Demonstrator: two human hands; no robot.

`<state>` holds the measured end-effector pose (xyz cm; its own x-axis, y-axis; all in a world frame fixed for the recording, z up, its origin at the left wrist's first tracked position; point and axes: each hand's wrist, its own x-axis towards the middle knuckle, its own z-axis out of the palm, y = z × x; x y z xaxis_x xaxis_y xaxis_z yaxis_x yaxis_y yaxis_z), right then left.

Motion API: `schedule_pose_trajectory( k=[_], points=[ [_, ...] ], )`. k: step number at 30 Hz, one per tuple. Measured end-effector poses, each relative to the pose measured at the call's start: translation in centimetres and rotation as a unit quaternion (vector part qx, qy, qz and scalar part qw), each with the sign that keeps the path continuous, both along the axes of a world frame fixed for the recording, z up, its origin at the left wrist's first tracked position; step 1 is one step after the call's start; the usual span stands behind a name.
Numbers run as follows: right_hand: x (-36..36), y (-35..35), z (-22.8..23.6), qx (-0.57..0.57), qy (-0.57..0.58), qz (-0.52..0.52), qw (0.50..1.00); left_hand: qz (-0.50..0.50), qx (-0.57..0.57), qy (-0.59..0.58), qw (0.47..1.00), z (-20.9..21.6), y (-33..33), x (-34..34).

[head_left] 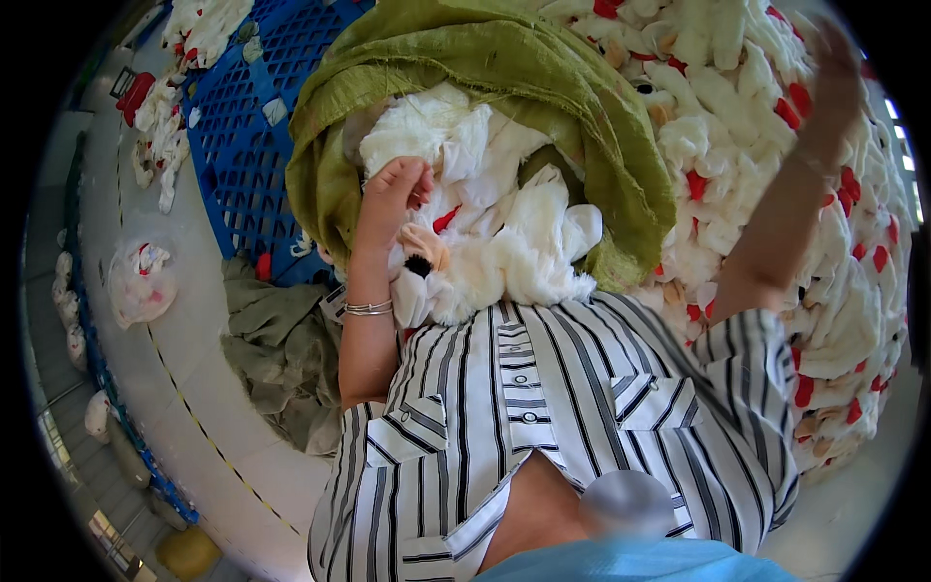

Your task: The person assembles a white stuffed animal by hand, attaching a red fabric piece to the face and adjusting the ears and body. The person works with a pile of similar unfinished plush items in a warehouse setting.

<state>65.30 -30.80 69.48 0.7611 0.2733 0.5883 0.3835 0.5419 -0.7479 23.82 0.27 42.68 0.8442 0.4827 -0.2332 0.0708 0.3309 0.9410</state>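
In front of my body an olive-green woven sack (621, 126) gapes wide, its rim rolled outward. Inside lie white plush skins (514, 252), limp and unstuffed, with bits of red, peach and a black tuft. My left hand (396, 194) is over the sack's left part, beside the fluffy white plush. Its fingers are curled in, and whatever they may hold is hidden. Far out to the right, my right hand (836, 68) is raised over a big heap of the same plush skins (718, 126). Motion smears its fingers.
Left of the sack is a blue plastic pallet (233, 165), with more white pieces (199, 34) at its far end. A grey-green cloth (281, 359) is bunched on the floor below it. Further left are a clear plastic bag (143, 281) and a yellow-black floor line (199, 417).
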Motion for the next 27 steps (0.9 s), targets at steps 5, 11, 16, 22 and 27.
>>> schedule_pose_trajectory(
  k=[5,11,16,22,27],
  points=[
    [-15.1,11.3,-18.7,-0.504,-0.168,0.291,0.795,-0.037,0.020,0.000,0.999,1.5,-1.1,1.1],
    [-24.2,16.2,-28.1,-0.617,-0.219,0.184,0.733,-0.016,0.011,-0.012,1.000,1.4,-1.5,-0.3],
    [-25.5,13.5,-24.8,-0.642,-0.100,0.315,0.692,0.055,-0.018,-0.028,0.998,0.5,-1.2,-3.2],
    [-32.6,11.3,-26.1,-0.640,-0.217,0.437,0.593,0.076,-0.030,-0.051,0.995,-0.3,-1.6,-1.5],
    [-33.0,12.2,-28.4,-0.643,-0.178,0.398,0.630,0.037,-0.008,-0.063,0.997,1.8,-1.7,-0.2]
  ],
)
